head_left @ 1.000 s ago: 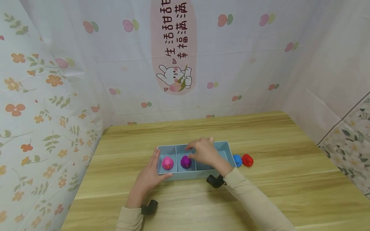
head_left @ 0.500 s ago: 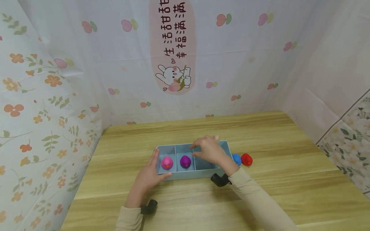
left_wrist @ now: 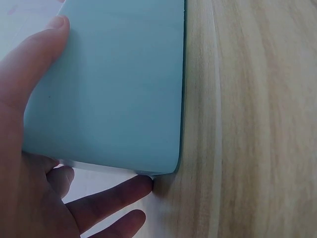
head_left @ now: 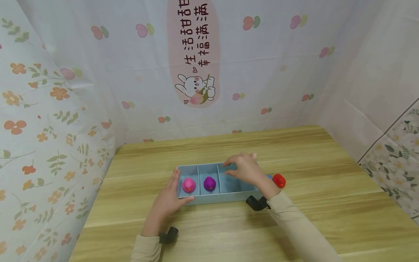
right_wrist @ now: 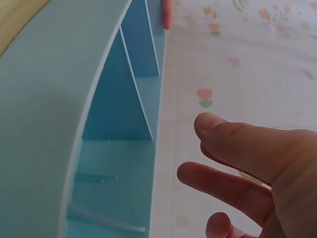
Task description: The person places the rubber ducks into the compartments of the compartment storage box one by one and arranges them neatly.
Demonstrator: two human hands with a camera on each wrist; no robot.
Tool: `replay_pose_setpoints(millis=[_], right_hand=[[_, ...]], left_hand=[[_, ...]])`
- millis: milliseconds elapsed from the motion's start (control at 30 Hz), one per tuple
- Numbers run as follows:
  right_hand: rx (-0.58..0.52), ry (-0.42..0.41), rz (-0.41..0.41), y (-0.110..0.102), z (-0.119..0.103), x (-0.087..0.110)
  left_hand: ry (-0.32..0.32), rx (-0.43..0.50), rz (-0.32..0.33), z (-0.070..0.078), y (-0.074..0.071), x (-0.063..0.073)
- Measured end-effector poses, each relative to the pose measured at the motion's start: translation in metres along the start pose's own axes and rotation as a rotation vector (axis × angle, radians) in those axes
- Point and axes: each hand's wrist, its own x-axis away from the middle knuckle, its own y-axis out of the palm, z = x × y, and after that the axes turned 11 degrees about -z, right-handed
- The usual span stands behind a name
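Closest to me are two beige sleeves point(head_left: 298, 225), with black elbow-shaped fittings point(head_left: 169, 235) at the wrists, over a wood-grain bench point(head_left: 209, 233). The bare left-hand grip point(head_left: 169, 195) has fingers spread along the left end of a long, pale-blue, plastic-looking divided box point(head_left: 216, 197), thumb against the near wall, so basically bracing it rather than clamping it.

Inside, a glossy pink toy duck point(head_left: 188, 185) sits in the leftmost compartment and a purple toy duck point(head_left: 210, 183) in the next one along. The bare right-hand grip point(head_left: 247, 169) hangs over the right half, fingertips and thumb apart, nothing between them. A red toy duck point(head_left: 279, 180) is on the bench off the box's right end, and a blue toy duck point(head_left: 269, 177) is mostly hidden behind the right wrist.

My read: it's one duck per compartment, about halfway through, between placements. Next move probably calls for swinging right, pinching the blue one and setting it in the third slot without knocking the red one.

No brands or labels that I can spot on the box or ducks. Only writing is on the white printed curtain point(head_left: 278, 80) at the back: 生活甜甜 and 幸福满满, running bottom to top above a cartoon rabbit point(head_left: 195, 85).
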Motion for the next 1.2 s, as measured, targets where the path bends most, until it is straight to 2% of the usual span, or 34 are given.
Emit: replay_pose_setpoints(millis=[467, 767, 1200], right_hand=[[-0.026, 0.061, 0.033, -0.005, 0.027, 0.016], [-0.041, 0.058, 0.07, -0.011, 0.044, 0.027], [-0.045, 0.084, 0.109, -0.015, 0.067, 0.044]], left_hand=[[0.014, 0.007, 0.003, 0.002, 0.001, 0.0], [0.018, -0.006, 0.025, -0.001, 0.003, -0.001], [0.003, 0.001, 0.002, -0.001, 0.002, -0.001]])
